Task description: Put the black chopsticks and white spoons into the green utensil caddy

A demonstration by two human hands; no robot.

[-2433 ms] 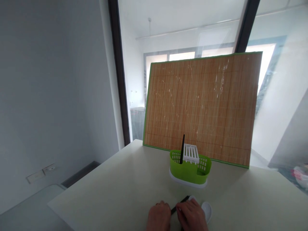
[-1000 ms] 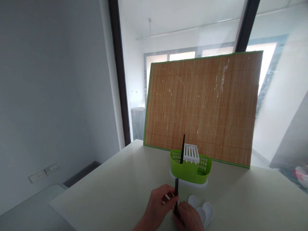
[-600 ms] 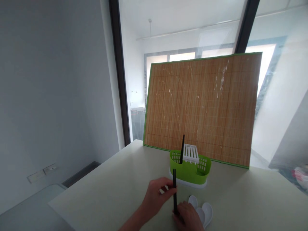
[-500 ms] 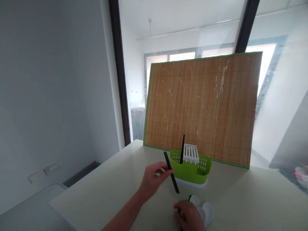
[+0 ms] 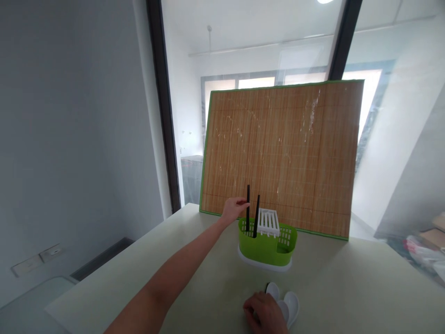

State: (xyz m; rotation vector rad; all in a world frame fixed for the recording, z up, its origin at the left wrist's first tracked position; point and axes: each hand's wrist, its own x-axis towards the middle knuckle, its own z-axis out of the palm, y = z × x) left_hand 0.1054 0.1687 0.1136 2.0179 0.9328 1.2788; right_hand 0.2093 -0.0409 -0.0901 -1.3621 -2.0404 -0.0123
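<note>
A green cutlery holder [image 5: 267, 245] with a white slotted insert stands on the pale table [image 5: 194, 260]. My left hand [image 5: 233, 208] reaches out over its left end and pinches a black chopstick [image 5: 248, 204] that stands upright inside it. A second black chopstick [image 5: 256, 218] leans in the same compartment. Near the front edge my right hand [image 5: 264, 314] rests with curled fingers on the table, touching white spoons [image 5: 289, 304]. A dark tip shows just above that hand; I cannot tell whether the hand grips it.
A bamboo mat with green edging [image 5: 281, 153] leans upright behind the holder against a glass wall. A dark window post [image 5: 163, 106] rises at the left. The table's left edge drops off to the floor.
My left hand lifted a black chopstick from near my right hand, carried it away from me and stood it in the green holder beside the first one. My right hand stayed by the spoons.
</note>
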